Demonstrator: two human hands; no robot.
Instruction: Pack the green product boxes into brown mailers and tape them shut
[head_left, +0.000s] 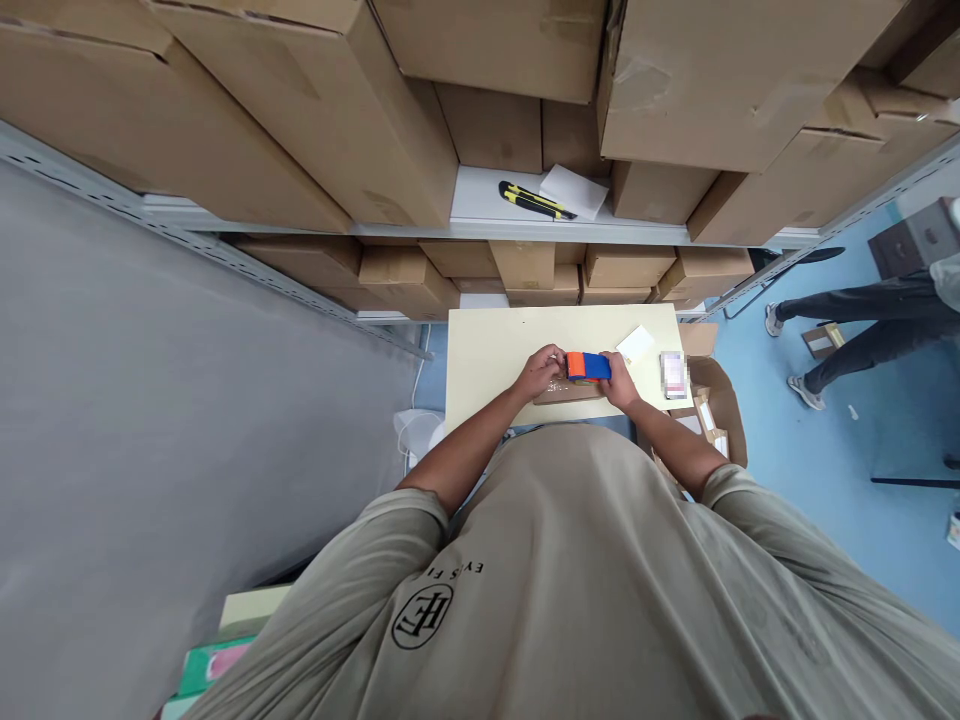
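Note:
A blue and orange tape dispenser is gripped at its blue end by my right hand, above the pale yellow table. By its orange end is my left hand, fingers curled in; what they pinch is too small to make out. Beneath both hands a flat brown cardboard box lies near the table's front edge, with shiny clear tape glinting on its left part. My hands and the dispenser hide some of the box.
On the table lie a white paper and a stack of labels. An open carton stands to the right. Boxes fill the shelves ahead, with a yellow-black utility knife on one. Another person's legs show far right.

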